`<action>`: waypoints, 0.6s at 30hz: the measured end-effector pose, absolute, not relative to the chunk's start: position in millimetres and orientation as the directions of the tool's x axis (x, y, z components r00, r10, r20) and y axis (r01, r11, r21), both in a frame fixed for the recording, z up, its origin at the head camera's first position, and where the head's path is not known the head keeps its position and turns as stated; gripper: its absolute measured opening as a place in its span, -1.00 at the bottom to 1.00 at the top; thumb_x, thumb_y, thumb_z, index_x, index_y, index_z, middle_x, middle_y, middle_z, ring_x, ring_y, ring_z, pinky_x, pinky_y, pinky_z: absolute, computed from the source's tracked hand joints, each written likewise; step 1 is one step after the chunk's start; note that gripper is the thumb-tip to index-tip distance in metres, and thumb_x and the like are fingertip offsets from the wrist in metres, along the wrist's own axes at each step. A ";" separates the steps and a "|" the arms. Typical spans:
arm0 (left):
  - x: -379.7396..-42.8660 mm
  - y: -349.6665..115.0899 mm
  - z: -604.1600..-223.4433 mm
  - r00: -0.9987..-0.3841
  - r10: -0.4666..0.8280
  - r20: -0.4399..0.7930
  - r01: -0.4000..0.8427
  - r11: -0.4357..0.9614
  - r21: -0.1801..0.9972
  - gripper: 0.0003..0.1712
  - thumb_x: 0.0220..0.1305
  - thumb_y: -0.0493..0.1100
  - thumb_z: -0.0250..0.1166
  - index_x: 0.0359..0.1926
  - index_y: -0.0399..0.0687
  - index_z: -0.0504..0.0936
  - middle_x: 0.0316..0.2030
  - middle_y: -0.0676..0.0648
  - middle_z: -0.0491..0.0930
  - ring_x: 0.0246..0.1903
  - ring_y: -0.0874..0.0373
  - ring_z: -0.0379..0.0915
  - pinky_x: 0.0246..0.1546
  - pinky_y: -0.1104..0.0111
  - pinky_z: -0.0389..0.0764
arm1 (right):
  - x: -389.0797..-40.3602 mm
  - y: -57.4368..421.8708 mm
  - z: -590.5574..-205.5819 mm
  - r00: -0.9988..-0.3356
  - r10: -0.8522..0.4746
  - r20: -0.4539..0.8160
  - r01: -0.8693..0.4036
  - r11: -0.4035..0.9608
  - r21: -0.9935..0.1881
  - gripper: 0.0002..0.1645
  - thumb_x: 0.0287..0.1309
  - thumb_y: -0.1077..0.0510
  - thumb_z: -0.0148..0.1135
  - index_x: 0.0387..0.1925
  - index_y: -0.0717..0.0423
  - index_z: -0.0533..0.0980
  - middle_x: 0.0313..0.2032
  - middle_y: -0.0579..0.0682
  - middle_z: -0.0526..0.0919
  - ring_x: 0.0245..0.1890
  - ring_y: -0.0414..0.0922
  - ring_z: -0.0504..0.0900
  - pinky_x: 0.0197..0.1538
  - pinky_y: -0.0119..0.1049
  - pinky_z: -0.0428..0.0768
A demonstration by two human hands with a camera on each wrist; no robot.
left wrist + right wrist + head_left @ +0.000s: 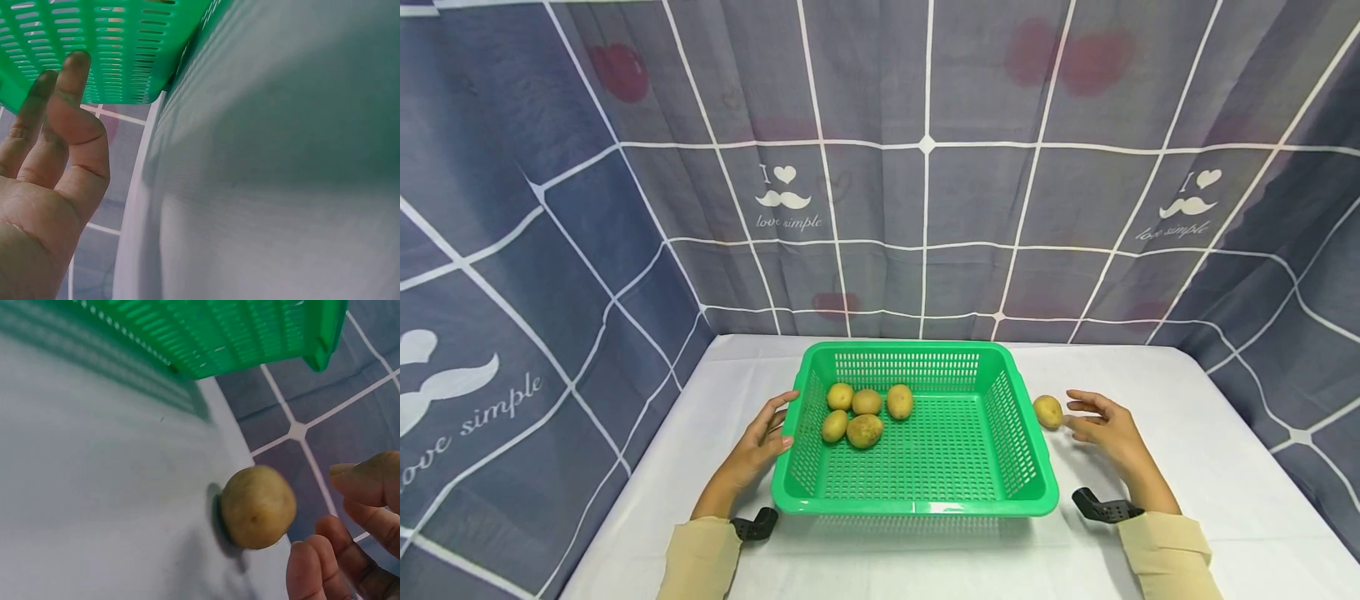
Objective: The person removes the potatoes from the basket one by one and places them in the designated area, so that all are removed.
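A green plastic basket [940, 458] stands on the white-covered table, with several potatoes [865, 431] grouped in its left half. My left hand [757, 446] is at the basket's left side, fingertips right at the rim; in the left wrist view its loosely bent fingers [75, 75] overlap the slotted green wall. Outside the basket's right wall a single potato [1048, 412] lies on the table. Just right of that potato is my right hand [1108, 433], its fingers spread and slightly bent. In the right wrist view the lone potato [258, 507] shows a gap from the fingertips [350, 481].
The white tablecloth [1150, 375] extends around the basket. Behind the table hangs a grey checked curtain [880, 200] with white lines, and more of it encloses the left and right sides. Black wrist straps [1105, 507] sit below both hands.
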State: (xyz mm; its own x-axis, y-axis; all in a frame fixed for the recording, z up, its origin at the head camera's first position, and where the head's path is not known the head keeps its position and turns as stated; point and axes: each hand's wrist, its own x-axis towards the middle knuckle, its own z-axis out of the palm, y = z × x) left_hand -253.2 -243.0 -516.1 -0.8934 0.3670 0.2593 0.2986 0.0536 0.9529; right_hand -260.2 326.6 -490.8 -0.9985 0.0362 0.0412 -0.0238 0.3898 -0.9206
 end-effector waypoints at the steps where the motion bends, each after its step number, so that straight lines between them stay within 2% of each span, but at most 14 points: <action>1: -253.1 -243.2 -516.2 -0.894 0.367 0.258 0.298 0.054 0.953 -0.16 0.42 -0.14 0.18 0.62 -0.27 0.14 0.35 -0.62 0.38 0.20 0.24 0.59 0.12 0.29 0.64 | -259.8 326.0 -488.9 -0.999 0.027 0.043 -0.029 0.391 -0.920 -0.30 0.41 0.36 0.33 0.43 0.60 0.30 0.14 0.39 0.62 -0.21 -0.42 0.66 -0.18 -0.33 0.76; 7: -252.4 -243.0 -515.0 -0.896 0.364 0.255 0.294 0.054 0.954 -0.16 0.42 -0.14 0.18 0.62 -0.28 0.13 0.36 -0.64 0.35 0.20 0.26 0.58 0.13 0.30 0.64 | -258.6 322.7 -473.8 -0.998 -0.034 0.057 -0.066 0.408 -0.910 -0.35 0.46 0.32 0.29 0.44 0.56 0.34 0.17 0.45 0.60 -0.17 -0.42 0.67 -0.14 -0.30 0.76; 12: -252.1 -242.4 -513.5 -0.899 0.362 0.247 0.283 0.051 0.958 -0.14 0.42 -0.13 0.19 0.62 -0.32 0.11 0.37 -0.65 0.34 0.20 0.27 0.58 0.13 0.30 0.64 | -259.1 322.4 -460.6 -0.990 -0.118 0.075 -0.116 0.398 -0.910 -0.41 0.44 0.32 0.31 0.38 0.54 0.42 0.08 0.30 0.68 -0.15 -0.29 0.72 -0.15 -0.30 0.76; 14: -252.1 -242.4 -513.4 -0.900 0.361 0.242 0.279 0.051 0.959 -0.14 0.42 -0.13 0.19 0.62 -0.32 0.11 0.37 -0.64 0.35 0.20 0.28 0.59 0.13 0.31 0.64 | -259.3 323.0 -455.3 -0.980 -0.176 0.088 -0.151 0.388 -0.909 -0.49 0.44 0.34 0.31 0.33 0.43 0.51 0.05 0.25 0.70 -0.13 -0.26 0.74 -0.15 -0.29 0.76; 18: -252.4 -242.3 -514.3 -0.898 0.365 0.245 0.282 0.052 0.958 -0.14 0.43 -0.13 0.19 0.62 -0.34 0.10 0.36 -0.63 0.36 0.20 0.27 0.58 0.14 0.31 0.63 | -258.2 324.2 -444.8 -0.950 -0.288 0.119 -0.221 0.355 -0.908 -0.57 0.44 0.36 0.28 0.26 0.07 0.62 0.03 0.16 0.71 -0.10 -0.22 0.76 -0.13 -0.26 0.76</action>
